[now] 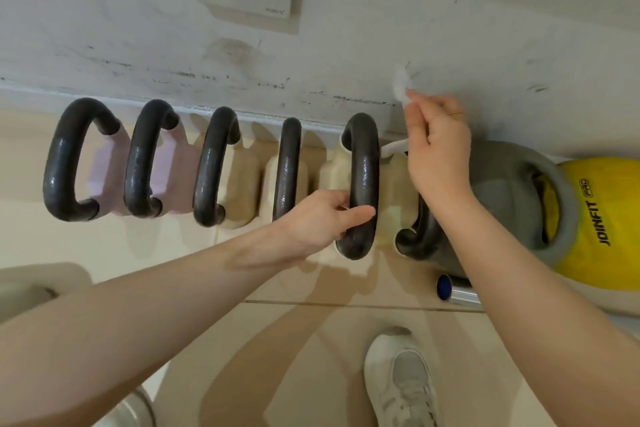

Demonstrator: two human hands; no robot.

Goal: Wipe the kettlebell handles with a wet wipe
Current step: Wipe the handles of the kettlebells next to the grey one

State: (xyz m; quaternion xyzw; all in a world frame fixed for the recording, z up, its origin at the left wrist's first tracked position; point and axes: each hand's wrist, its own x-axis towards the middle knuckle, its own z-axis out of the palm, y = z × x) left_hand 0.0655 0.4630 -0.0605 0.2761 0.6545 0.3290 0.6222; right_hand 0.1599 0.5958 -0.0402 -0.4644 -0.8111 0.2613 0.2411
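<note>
My left hand (322,218) wraps the fifth kettlebell handle (362,184); my right hand (436,152) pinches the wet wipe (401,85) clear above it. Left handles look wet, possibly done; rightmost ones remain.

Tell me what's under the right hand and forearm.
Under the right hand and forearm: a sixth dark handle, mostly covered, only its near end showing, beside the grey handle. A white wipe sticks out above the fingers. The body below is hidden.
</note>
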